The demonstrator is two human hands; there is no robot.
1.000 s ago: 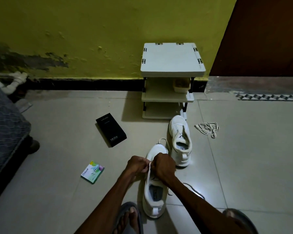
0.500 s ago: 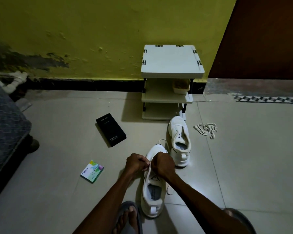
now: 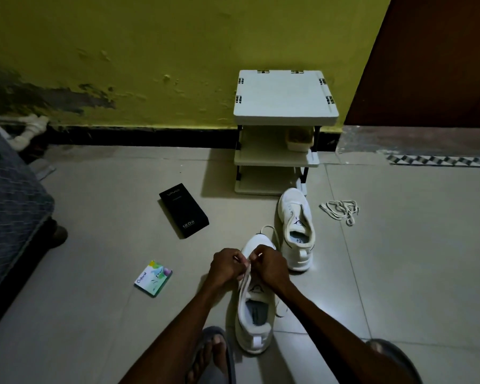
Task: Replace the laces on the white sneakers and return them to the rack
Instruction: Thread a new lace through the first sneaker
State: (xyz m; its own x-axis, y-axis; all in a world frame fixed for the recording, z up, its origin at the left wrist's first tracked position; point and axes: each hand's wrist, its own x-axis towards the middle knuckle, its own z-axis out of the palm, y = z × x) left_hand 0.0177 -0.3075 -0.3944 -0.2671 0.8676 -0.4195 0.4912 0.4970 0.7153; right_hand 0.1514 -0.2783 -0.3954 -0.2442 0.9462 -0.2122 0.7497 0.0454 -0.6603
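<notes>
Left hand [image 3: 226, 266] and right hand [image 3: 270, 266] closed over near sneaker [image 3: 254, 314] on floor tiles [image 3: 399, 273], both pinching white lace [image 3: 246, 268] above the tongue (fingertips nearly touching). Second sneaker [image 3: 297, 228] upright just beyond, toe close to rack [image 3: 284, 117]. Loose lace bundle [image 3: 341, 210] right of it. Black box [image 3: 184, 213] and small packet [image 3: 153, 277] lying left, well apart.
</notes>
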